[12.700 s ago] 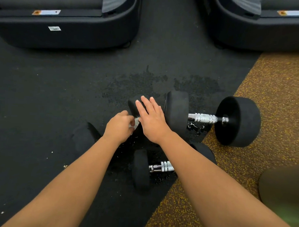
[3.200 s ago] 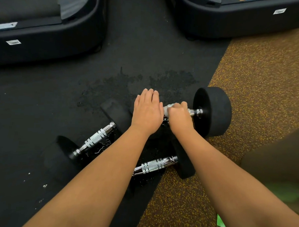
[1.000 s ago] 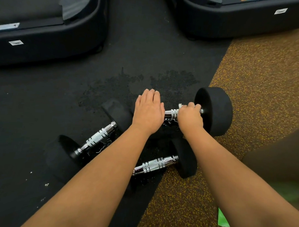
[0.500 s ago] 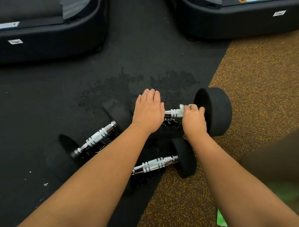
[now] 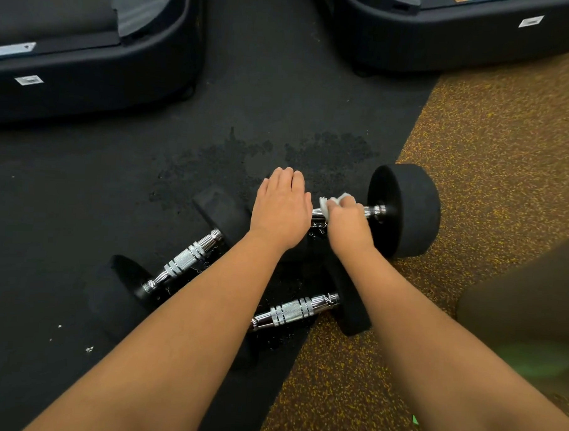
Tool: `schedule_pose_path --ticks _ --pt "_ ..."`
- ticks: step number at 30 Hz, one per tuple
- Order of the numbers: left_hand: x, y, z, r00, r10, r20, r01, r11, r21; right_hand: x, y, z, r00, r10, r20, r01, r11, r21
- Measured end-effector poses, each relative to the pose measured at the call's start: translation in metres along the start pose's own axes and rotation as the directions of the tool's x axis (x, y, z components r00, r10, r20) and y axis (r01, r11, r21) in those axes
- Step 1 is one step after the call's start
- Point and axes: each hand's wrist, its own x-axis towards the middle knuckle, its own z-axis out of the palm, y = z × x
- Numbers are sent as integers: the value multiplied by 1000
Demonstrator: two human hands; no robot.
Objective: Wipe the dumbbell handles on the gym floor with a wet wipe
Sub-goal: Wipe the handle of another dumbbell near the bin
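Far dumbbell (image 5: 404,210) lies across the edge where the black mat (image 5: 82,190) meets the speckled floor (image 5: 491,143). Left hand (image 5: 281,212) lies flat, fingers straight and together, over its left head, which is fully hidden. Right hand (image 5: 348,224) is curled over the chrome handle (image 5: 373,211), clutching the white wet wipe (image 5: 331,202). Only a bunched edge of the wipe shows left of the knuckles, and the fingertips are out of sight. Left dumbbell (image 5: 185,260) lies diagonally on the mat. Near dumbbell (image 5: 293,310) is partly covered by the left forearm, its left head unseen. Dark patch (image 5: 230,157) on the mat beyond the hands. Two machine bases (image 5: 87,76) are cut off at the far edge.
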Motion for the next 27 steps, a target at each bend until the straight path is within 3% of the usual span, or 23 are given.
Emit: schedule_pose_path --ticks 2,7,11,17,24,27 --pt "0 -1 0 1000 9 7 -9 1000 9 -1 6 -4 1000 14 8 -14 1000 -19" --pt "0 0 -1 1000 9 15 -9 1000 10 3 22 -8 975 218 52 -216 976 -36" --pt "-1 1 -2 1000 4 8 -4 1000 11 5 21 -9 964 249 88 -240 966 -100" --pt "1 1 -4 1000 6 -1 -6 1000 27 13 0 -9 988 102 112 -80 980 -184" --pt "2 4 -4 1000 -20 5 20 999 33 14 -18 -4 978 -171 117 183 979 -95" --pt "2 4 -6 1000 -19 3 19 999 44 11 -19 -7 976 -180 120 187 981 -53"
